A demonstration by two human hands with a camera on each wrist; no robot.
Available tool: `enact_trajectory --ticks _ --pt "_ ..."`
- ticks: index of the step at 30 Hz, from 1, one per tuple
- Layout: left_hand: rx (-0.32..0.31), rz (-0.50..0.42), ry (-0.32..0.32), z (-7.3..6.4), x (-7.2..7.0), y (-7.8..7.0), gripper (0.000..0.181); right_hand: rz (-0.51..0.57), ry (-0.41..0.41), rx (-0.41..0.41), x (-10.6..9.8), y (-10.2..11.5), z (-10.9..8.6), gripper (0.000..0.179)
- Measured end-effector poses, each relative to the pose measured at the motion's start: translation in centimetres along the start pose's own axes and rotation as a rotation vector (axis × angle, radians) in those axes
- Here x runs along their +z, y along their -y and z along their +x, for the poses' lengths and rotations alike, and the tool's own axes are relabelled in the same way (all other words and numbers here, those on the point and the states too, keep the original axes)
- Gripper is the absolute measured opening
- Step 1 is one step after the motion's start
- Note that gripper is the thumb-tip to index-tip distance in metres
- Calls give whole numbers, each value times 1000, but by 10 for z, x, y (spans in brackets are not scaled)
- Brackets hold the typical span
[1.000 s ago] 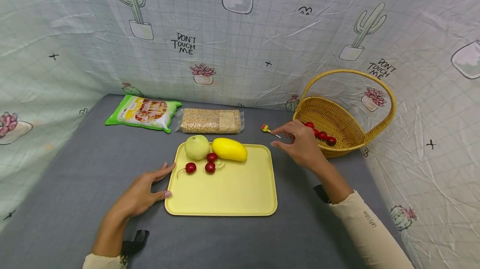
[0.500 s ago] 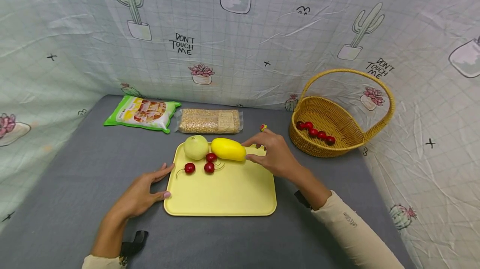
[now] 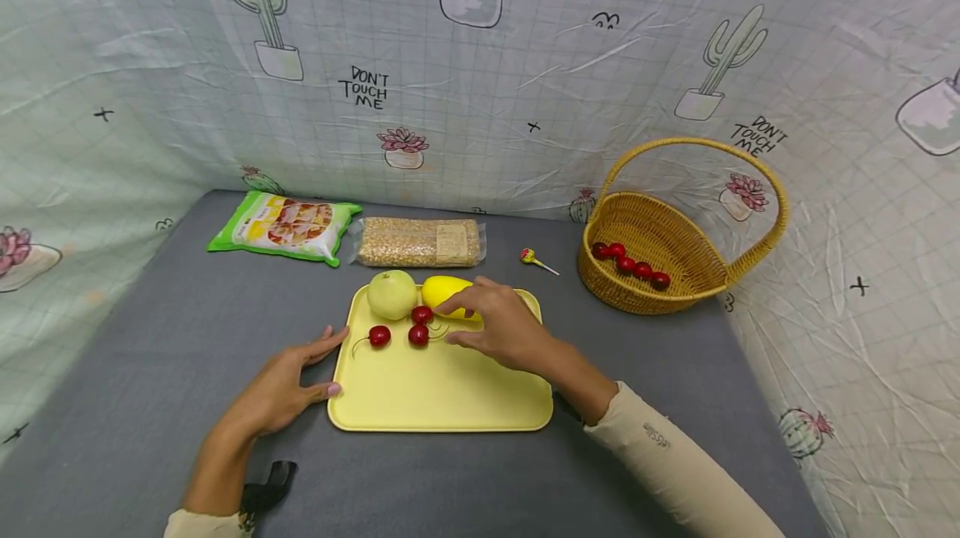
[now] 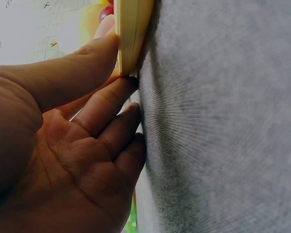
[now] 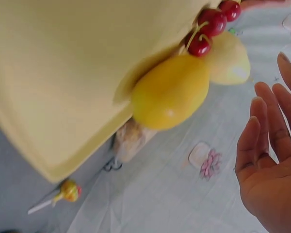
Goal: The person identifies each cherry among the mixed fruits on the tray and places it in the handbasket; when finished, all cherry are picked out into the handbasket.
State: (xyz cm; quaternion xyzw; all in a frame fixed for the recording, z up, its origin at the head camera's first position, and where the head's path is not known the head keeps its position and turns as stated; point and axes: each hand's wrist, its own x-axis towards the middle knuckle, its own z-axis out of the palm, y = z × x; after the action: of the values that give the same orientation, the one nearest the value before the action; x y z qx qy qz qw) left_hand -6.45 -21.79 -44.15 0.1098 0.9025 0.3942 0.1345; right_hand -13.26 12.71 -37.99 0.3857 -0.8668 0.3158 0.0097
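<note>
A yellow tray [image 3: 450,396] lies on the grey cloth and carries a yellow mango [image 3: 441,289], a pale green round fruit [image 3: 392,294] and three red cherries [image 3: 380,336]. My right hand [image 3: 480,323] hovers over the tray's far half, fingers relaxed and holding nothing. Its fingertips are beside the nearest cherries [image 3: 420,326] and partly cover the mango. The right wrist view shows the mango [image 5: 172,92], cherries [image 5: 206,31] and straight fingers [image 5: 264,126]. My left hand [image 3: 292,380] rests against the tray's left edge [image 4: 131,34], with the thumb [image 4: 82,68] on the rim.
A wicker basket [image 3: 678,284] with several cherries [image 3: 630,261] stands at the right. A lollipop [image 3: 529,256] lies between it and the tray. A green snack bag [image 3: 285,226] and a clear pack of grains [image 3: 418,241] lie behind the tray. Patterned sheets wall in the table.
My right hand has moved left, from beside the basket and lollipop to over the tray by the mango and cherries. The left hand has stayed in place.
</note>
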Motion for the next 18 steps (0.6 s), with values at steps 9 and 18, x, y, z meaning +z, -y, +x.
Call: enact_trajectory --ticks 9,18 --pt "-6 8 -5 0 0 1 85 -11 98 20 25 9 15 40" --pt "-2 14 -9 0 0 1 84 -50 165 8 46 21 32 43"
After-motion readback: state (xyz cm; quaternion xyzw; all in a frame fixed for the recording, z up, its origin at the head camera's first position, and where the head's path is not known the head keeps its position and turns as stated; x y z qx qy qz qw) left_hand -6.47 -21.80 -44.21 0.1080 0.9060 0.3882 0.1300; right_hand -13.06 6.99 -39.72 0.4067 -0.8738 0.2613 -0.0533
